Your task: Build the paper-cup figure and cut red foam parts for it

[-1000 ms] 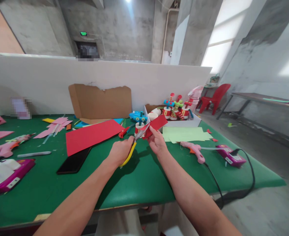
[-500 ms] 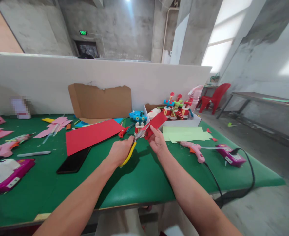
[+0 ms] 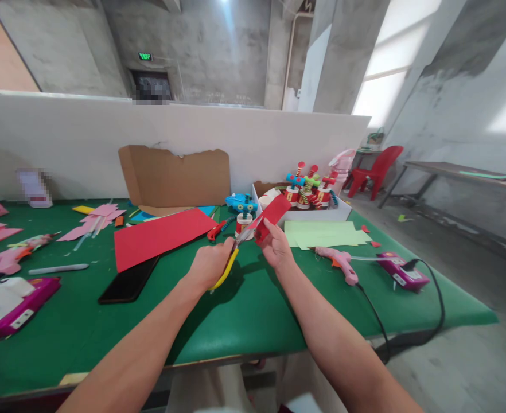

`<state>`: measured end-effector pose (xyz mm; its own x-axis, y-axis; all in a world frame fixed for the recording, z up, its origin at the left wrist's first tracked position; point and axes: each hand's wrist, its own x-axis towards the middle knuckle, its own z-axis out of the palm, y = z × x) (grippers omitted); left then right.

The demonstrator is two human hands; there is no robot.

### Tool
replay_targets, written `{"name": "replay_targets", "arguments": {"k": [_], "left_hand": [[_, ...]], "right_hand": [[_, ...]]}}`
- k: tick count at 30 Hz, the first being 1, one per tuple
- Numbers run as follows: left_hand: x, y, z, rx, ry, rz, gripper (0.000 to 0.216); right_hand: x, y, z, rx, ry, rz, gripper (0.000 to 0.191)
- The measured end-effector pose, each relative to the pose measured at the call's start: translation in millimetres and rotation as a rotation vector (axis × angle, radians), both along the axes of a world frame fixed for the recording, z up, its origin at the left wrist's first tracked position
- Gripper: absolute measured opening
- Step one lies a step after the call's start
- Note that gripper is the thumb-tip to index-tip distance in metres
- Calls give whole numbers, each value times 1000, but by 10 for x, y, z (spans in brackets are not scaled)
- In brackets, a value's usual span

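Observation:
My left hand (image 3: 212, 264) is closed round the yellow handles of a pair of scissors (image 3: 226, 271), whose blades point up and to the right. My right hand (image 3: 276, 245) pinches a strip of red paper (image 3: 277, 212) above the table. The blades meet the strip's lower left edge; whether they are open or closed on it I cannot make out. Just behind the blades stands a small paper-cup figure (image 3: 244, 221) with a blue top. A larger sheet of red paper (image 3: 162, 236) lies to the left, partly over a black phone (image 3: 129, 284).
A white box (image 3: 317, 214) holds several cup figures at the back. Light green paper (image 3: 326, 234), a pink glue gun (image 3: 339, 261) and a purple power strip (image 3: 405, 271) lie right. Another glue gun (image 3: 10, 258) and power strip (image 3: 20, 310) are left. Brown cardboard (image 3: 175, 179) stands behind.
Hardly anything differs. Both hands, the scissors and the red strip keep nearly the same place, with only a very slight shift of the strip.

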<state>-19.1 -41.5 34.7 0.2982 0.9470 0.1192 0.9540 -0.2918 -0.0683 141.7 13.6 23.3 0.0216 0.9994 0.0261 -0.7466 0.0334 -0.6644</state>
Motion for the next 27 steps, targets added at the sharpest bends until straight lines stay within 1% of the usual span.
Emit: {"name": "replay_targets", "arguments": {"k": [4,14,27], "left_hand": [[9,-8,21,-6,0,5,29],[16,-18,36,6,49,2,29],[32,-41,72,-18,56,10,30]], "right_hand": [[3,0,2,16,-14,13,12],[16,10,15,-31,11,-13,12],[26,11,24,-66,18,-17,9]]}}
